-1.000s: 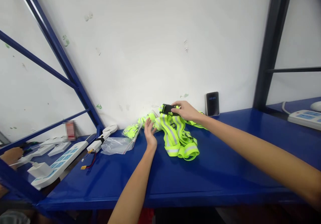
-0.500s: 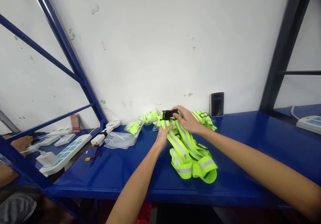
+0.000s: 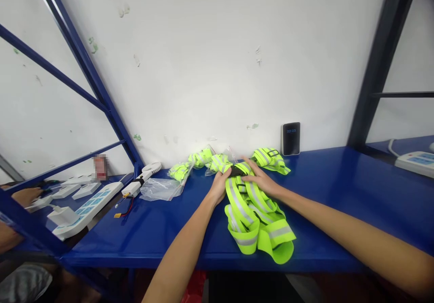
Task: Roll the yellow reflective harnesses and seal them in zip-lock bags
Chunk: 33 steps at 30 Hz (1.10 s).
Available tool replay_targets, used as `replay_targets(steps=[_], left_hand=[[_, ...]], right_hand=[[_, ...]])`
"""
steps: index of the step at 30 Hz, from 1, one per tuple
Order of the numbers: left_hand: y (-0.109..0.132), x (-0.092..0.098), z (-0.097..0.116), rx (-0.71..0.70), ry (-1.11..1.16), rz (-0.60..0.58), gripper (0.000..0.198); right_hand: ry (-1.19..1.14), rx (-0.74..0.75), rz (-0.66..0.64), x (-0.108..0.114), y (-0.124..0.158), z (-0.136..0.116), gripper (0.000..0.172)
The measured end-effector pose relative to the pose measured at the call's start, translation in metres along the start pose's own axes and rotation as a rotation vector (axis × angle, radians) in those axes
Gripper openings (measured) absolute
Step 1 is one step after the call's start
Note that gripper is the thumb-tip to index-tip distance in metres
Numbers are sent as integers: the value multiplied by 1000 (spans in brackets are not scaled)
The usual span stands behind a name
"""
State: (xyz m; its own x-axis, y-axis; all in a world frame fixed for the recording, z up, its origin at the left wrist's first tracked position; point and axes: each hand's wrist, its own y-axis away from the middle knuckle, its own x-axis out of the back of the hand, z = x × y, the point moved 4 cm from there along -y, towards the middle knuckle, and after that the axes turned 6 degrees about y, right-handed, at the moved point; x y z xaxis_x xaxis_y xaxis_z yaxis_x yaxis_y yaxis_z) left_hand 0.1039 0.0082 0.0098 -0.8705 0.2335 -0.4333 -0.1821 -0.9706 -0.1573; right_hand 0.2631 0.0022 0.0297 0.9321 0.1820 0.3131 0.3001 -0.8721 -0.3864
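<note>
A neon yellow reflective strap vest (image 3: 257,221) with grey bands lies bunched on the blue shelf (image 3: 339,194). My left hand (image 3: 219,186) grips its upper left end beside a black buckle (image 3: 236,171). My right hand (image 3: 261,179) lies on top of the straps, fingers stretched toward the buckle. More folded neon vests (image 3: 271,158) and bagged ones (image 3: 200,158) lie against the wall behind.
An empty clear plastic bag (image 3: 159,189) lies to the left, next to a white hand fan (image 3: 142,178) and a wired connector (image 3: 122,209). White power strips (image 3: 84,208) sit further left, where another person's hand (image 3: 25,196) shows. A dark small device (image 3: 290,139) leans on the wall.
The buckle end of the vest came down from above the shelf onto the pile. My left hand moved in and took hold of the strap; my right hand flattened over it.
</note>
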Motion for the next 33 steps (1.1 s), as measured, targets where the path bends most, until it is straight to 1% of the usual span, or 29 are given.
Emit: replay_targets(steps=[2, 4, 5, 7, 8, 10, 12, 14, 17, 19, 21, 22, 24, 25, 26, 27, 29, 30, 31, 33], left_hand=[[0, 1, 2, -60, -37, -15, 55], [0, 2, 3, -92, -83, -42, 56], [0, 2, 3, -93, -113, -62, 56], [2, 1, 5, -94, -207, -112, 52], [4, -1, 7, -100, -269, -142, 50], [9, -6, 12, -136, -401, -197, 48], [15, -13, 19, -197, -537, -232, 48], [20, -21, 25, -281, -666, -251, 49], [25, -32, 30, -456, -782, -265, 45], [25, -35, 31, -552, -822, -252, 42], [23, -33, 30, -598, -858, -217, 43], [21, -31, 30, -600, -870, -200, 43], [19, -24, 30, -584, -881, -176, 43], [18, -21, 31, -575, -890, -171, 44], [17, -18, 32, -569, -898, -163, 46], [17, -15, 32, -568, -900, -149, 50], [15, -9, 33, -553, -871, -107, 64], [14, -6, 32, -524, -837, -90, 72], [12, -4, 30, -478, -792, -76, 78], [9, -1, 24, -357, -682, -40, 82]], right_hand=[[-230, -146, 44, -4, 2, 2, 69], [-443, -270, 88, -8, 2, 3, 73], [-504, -318, 118, -9, 3, 4, 71], [-542, -385, 187, -8, 2, 8, 62], [-548, -405, 211, -7, 2, 11, 55], [-602, -426, 191, -7, 1, 14, 45], [-716, -434, 131, -8, 1, 14, 42], [-817, -437, 100, -8, 2, 8, 43], [-908, -435, 101, -7, 5, -5, 44], [-908, -438, 108, -7, 6, -11, 37], [-883, -474, 85, -10, 8, -11, 28], [-874, -504, 39, -12, 9, -10, 24], [-860, -552, -118, -18, 11, -8, 19], [-836, -558, -185, -20, 12, -8, 20], [-794, -543, -217, -21, 12, -7, 21], [-737, -514, -204, -19, 12, -7, 22], [-620, -439, -94, -13, 10, -9, 21], [-583, -410, -33, -10, 9, -10, 20], [-569, -393, 12, -8, 8, -11, 19], [-592, -393, 54, -7, 6, -13, 18]])
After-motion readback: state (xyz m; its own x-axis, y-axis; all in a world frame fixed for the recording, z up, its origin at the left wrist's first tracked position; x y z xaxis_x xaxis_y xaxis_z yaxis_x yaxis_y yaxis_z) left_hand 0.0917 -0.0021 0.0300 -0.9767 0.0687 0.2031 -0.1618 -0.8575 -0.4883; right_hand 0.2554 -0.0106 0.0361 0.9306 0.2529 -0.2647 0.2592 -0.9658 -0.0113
